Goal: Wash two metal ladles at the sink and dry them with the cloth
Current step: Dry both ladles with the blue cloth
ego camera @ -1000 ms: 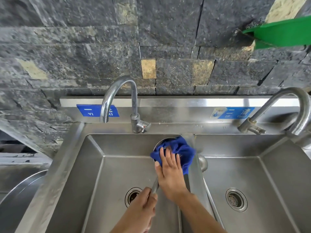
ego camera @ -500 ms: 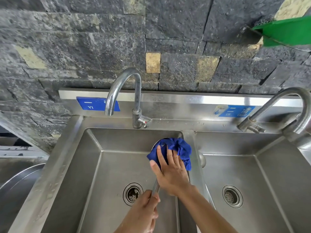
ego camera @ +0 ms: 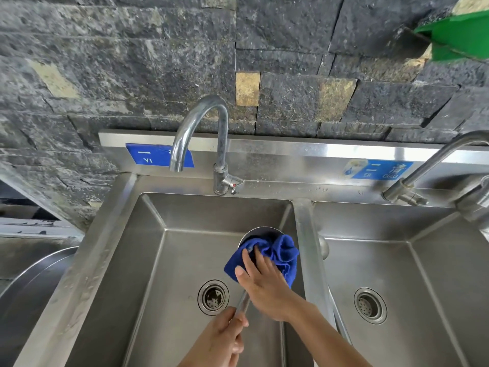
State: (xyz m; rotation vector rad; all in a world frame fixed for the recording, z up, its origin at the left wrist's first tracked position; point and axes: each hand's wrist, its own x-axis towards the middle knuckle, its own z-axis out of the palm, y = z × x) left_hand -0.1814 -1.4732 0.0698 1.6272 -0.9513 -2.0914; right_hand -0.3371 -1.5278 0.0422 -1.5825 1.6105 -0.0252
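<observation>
Round-bowled metal ladle [ego camera: 260, 230] is held over the left basin of the 2-basin stainless steel sink [ego camera: 158, 221], near the divider. The left hand [ego camera: 219, 340] is clenched around its handle. The right hand [ego camera: 264, 284] lies flat, fingers spread, pressing the crumpled blue cloth [ego camera: 275, 254] into the bowl. A second ladle bowl [ego camera: 323, 249] shows just past the divider. The curved chrome tap [ego camera: 209, 139] stands behind the basin.

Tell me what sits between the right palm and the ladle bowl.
In the head view, the bunched blue cloth lies between the right hand and the ladle bowl; the palm presses on cloth, not metal.
</observation>
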